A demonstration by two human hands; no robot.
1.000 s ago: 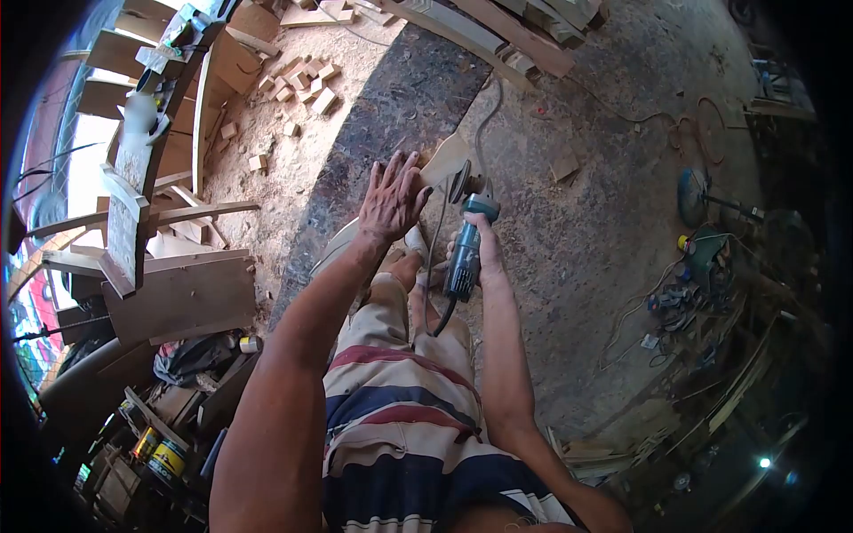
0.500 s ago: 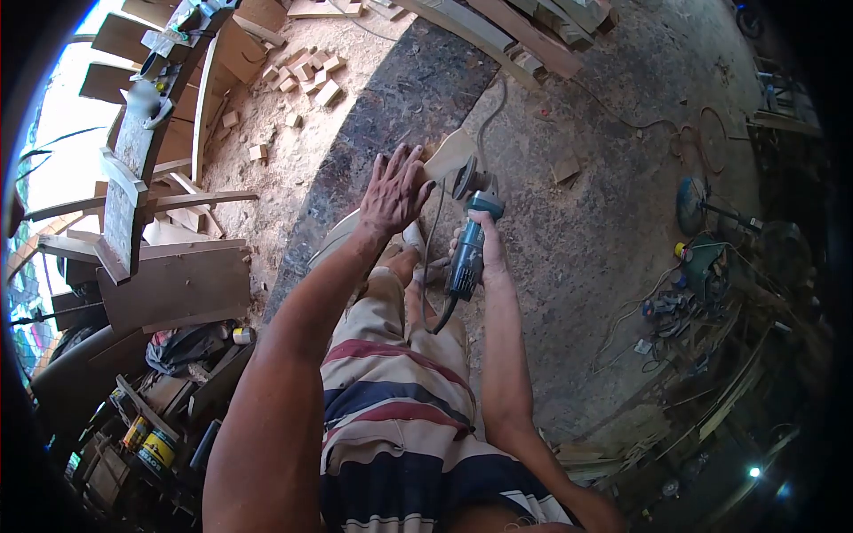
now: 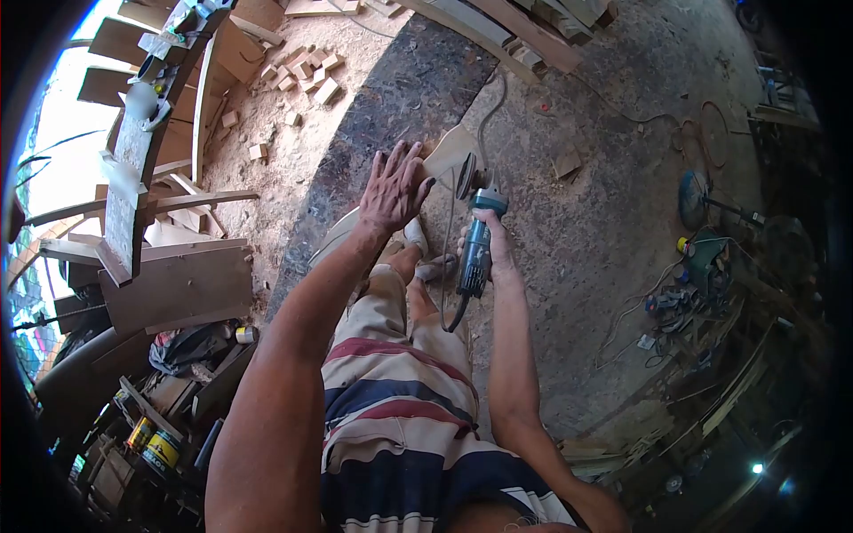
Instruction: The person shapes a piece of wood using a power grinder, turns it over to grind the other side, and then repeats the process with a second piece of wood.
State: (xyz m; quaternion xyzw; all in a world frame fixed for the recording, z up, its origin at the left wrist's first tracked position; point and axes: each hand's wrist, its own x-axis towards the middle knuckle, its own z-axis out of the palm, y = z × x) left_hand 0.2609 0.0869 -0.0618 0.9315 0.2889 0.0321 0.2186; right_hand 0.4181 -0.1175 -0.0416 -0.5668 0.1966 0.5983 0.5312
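My left hand (image 3: 394, 191) lies flat with its fingers stretched out, on top of a pale curved wooden piece (image 3: 451, 149). One end of that piece shows beyond my fingertips; the middle is hidden under my hand and forearm. My right hand (image 3: 499, 238) is wrapped round the body of a teal angle grinder (image 3: 476, 253). The grinder's disc (image 3: 466, 176) stands on edge just right of the wooden piece, with a small gap seeming to part them. From the tool's rear end a dark cord (image 3: 458, 315) loops down and back up.
Small wood blocks (image 3: 327, 91) lie scattered on the dusty floor at upper left. A long workbench plank (image 3: 133, 195) stands at left. Curved timbers (image 3: 524, 35) are stacked at the top. At right are a fan (image 3: 693, 200), cables and a pile of tools (image 3: 680, 306).
My right hand has shifted slightly to the right with the grinder, moving the disc a little away from the wooden piece. My left hand has stayed nearly in place.
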